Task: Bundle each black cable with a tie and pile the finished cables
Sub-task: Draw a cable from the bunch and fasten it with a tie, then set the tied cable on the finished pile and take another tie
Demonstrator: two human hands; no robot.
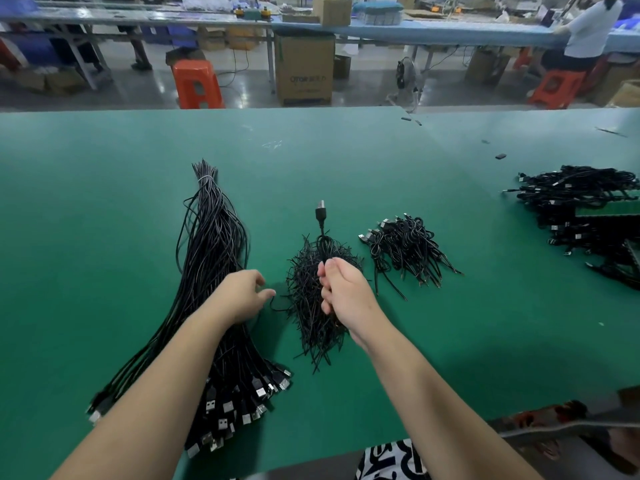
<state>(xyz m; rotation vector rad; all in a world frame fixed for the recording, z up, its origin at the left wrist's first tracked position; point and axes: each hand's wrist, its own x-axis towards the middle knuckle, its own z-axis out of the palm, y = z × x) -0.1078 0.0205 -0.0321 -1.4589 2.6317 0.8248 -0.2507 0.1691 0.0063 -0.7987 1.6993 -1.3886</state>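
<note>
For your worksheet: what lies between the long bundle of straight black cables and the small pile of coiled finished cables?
The heap of black ties, in the head view.

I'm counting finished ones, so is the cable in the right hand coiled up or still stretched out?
Coiled up. The right hand grips the cable folded into short loops, its plug poking up. Whether it's tied, cannot tell.
</note>
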